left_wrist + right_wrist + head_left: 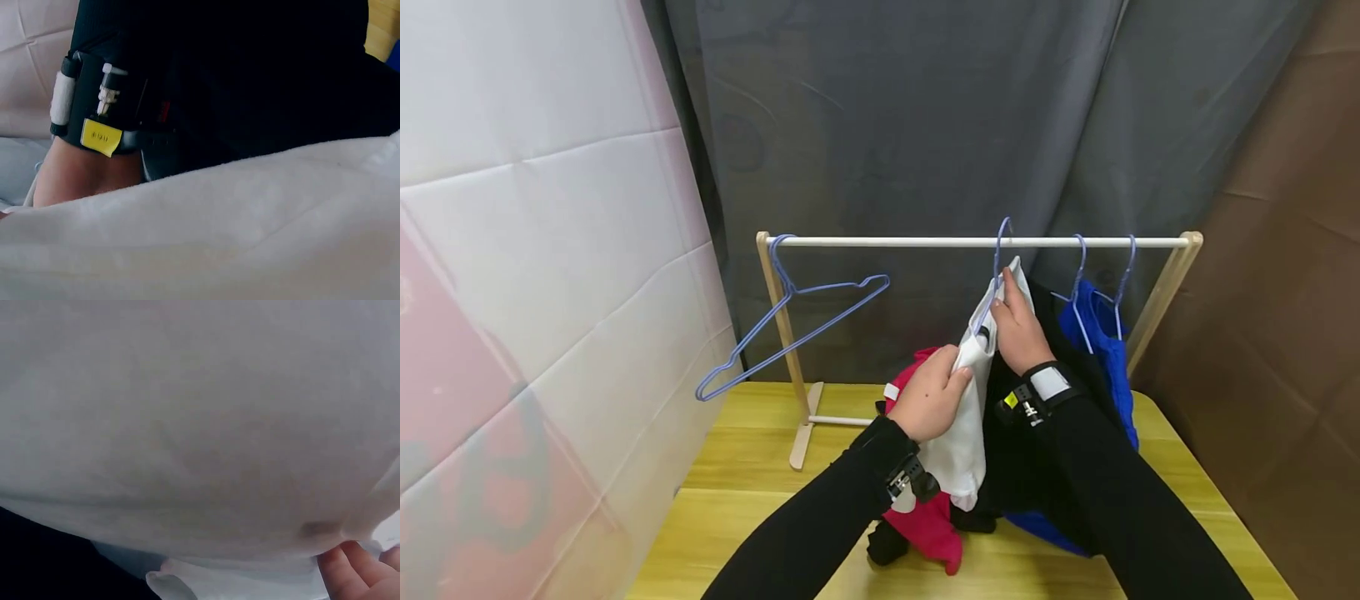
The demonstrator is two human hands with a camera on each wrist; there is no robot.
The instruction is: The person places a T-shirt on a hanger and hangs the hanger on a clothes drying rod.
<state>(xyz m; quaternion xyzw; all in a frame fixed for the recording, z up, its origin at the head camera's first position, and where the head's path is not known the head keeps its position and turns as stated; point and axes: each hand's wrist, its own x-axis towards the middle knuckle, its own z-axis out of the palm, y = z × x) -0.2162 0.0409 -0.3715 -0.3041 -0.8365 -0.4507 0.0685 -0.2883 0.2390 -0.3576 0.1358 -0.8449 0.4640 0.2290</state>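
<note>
"So, gripping what with both hands?"

"One white shirt (961,454): left hand (931,398) pinching its near edge, right hand (1021,325) higher up, gripping its upper end. Close to each other but apart, with shirt between and hanging below."

"And in the wrist views?"

"Mostly shirt, close up. In the right one, fingers (353,572) at the lower edge; impossible to say from which hand."

"Round the wrists?"

"Black straps (913,479), over black sleeves (812,533)."

"Where to look for the hanger?"

"Just beside the right hand: a blue hanger (997,267), lower part in the shirt, hook up at the rail (887,242). Hard to tell whether resting on it."

"Below?"

"Under the left hand, partly behind the shirt, a pink-red cloth (934,533) and some black cloth (887,546), both down at the yellow table (737,500)."

"To the right?"

"Behind the right hand, a black garment (1051,325), mostly hidden by the forearm. Past that, a blue garment (1108,350) and two more hangers (1081,267)."

"To the left?"

"Well away from the left hand, a bare hanger (797,340), tilted, hooked over the rail's end."

"Farthest?"

"Beyond both hands, a dark grey curtain (887,108)."
</note>
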